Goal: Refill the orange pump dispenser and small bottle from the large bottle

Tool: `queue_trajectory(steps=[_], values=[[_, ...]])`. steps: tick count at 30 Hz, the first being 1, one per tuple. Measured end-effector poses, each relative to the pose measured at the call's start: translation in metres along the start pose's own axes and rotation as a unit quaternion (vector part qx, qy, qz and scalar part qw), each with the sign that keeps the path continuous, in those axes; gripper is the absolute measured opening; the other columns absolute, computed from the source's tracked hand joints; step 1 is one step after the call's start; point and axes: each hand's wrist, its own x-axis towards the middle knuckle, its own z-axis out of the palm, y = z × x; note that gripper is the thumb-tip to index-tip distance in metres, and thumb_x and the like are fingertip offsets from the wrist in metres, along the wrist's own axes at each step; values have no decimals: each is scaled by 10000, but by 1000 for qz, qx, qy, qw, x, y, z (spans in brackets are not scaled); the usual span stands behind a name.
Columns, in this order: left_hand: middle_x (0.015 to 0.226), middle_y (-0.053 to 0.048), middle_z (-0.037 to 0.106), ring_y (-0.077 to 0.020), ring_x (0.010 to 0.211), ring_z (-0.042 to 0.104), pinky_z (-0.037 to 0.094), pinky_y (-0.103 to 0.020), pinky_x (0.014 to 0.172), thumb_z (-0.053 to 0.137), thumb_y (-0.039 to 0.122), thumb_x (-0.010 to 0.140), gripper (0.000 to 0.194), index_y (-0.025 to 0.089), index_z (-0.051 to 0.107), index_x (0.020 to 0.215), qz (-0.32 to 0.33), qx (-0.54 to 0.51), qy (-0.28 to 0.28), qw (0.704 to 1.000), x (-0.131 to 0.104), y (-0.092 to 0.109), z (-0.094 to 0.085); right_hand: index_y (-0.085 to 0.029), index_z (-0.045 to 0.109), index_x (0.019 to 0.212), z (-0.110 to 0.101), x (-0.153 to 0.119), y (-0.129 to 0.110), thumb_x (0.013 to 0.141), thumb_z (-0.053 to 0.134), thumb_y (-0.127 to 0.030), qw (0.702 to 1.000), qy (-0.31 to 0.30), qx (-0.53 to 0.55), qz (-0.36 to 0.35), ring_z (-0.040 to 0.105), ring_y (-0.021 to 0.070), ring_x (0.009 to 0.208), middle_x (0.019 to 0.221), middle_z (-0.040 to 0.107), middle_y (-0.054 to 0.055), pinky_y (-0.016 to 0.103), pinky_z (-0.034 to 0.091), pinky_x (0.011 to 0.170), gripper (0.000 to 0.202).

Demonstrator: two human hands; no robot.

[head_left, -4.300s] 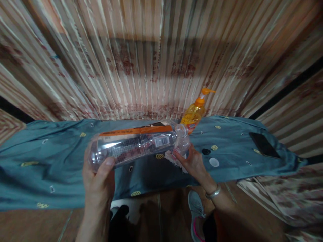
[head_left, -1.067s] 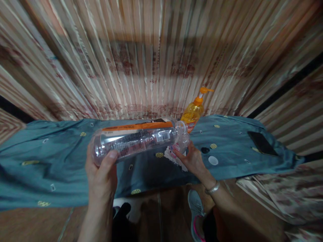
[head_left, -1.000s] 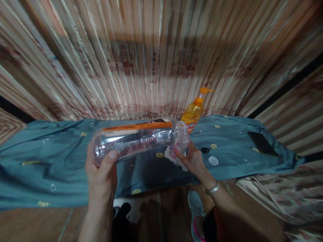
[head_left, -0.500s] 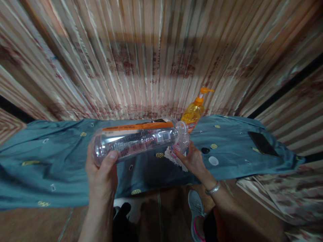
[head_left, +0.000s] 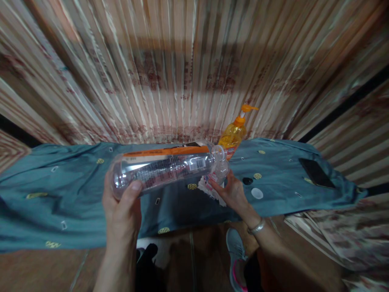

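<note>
My left hand [head_left: 123, 202] is closed round the base of a large clear plastic bottle [head_left: 164, 168] with an orange-edged label. The bottle lies almost level, its mouth pointing right. At that mouth, my right hand [head_left: 232, 190] grips a smaller clear bottle [head_left: 219, 169], tilted and partly hidden by my fingers. The two bottle necks meet or overlap; whether liquid passes between them I cannot make out. Beneath the small bottle is a crumpled white tissue [head_left: 209, 191]. Just behind stands an orange pump bottle [head_left: 231, 138] of yellow liquid.
A teal patterned cloth [head_left: 75, 182] covers the narrow table. Right of my right hand lie a black cap [head_left: 247, 181] and a white cap [head_left: 257, 193]. Farther right is a dark phone [head_left: 316, 173]. Pleated curtains [head_left: 182, 81] hang close behind the table.
</note>
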Motion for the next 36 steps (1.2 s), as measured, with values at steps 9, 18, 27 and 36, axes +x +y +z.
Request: queue_trajectory(steps=[9, 18, 27, 36], values=[[1187, -20, 801, -371, 1185, 774, 520, -707, 1310, 1124, 648, 526, 708, 361, 890, 1129, 22, 14, -22, 999, 2, -8, -10, -198, 764, 1346, 3, -1, 2, 915, 851, -652, 1000, 12, 4, -2, 881, 409, 905, 1037, 911, 188, 591, 734, 813, 632], [1216, -43, 798, -408, 1237, 772, 555, -718, 1258, 1108, 607, 542, 732, 348, 874, 1186, 24, 18, -24, 999, 3, -10, -12, -222, 742, 1334, -3, 1, -2, 905, 865, -596, 1000, -6, 7, 1, 906, 409, 980, 1103, 922, 194, 558, 754, 854, 582], [1230, -31, 805, -397, 1249, 773, 499, -744, 1326, 1138, 604, 506, 747, 352, 888, 1163, 14, 2, -19, 1000, 3, -8, -10, -218, 730, 1393, -2, 1, 0, 914, 881, -532, 1000, -16, 10, 10, 908, 400, 977, 1115, 920, 185, 575, 757, 860, 593], [1317, -47, 818, -407, 1313, 787, 528, -734, 1312, 1071, 634, 665, 729, 379, 856, 1313, 46, 38, -58, 997, 5, -14, -18, -202, 734, 1411, -1, 1, 1, 914, 868, -584, 1000, -16, 2, 7, 910, 408, 1014, 1141, 927, 193, 561, 757, 875, 641]])
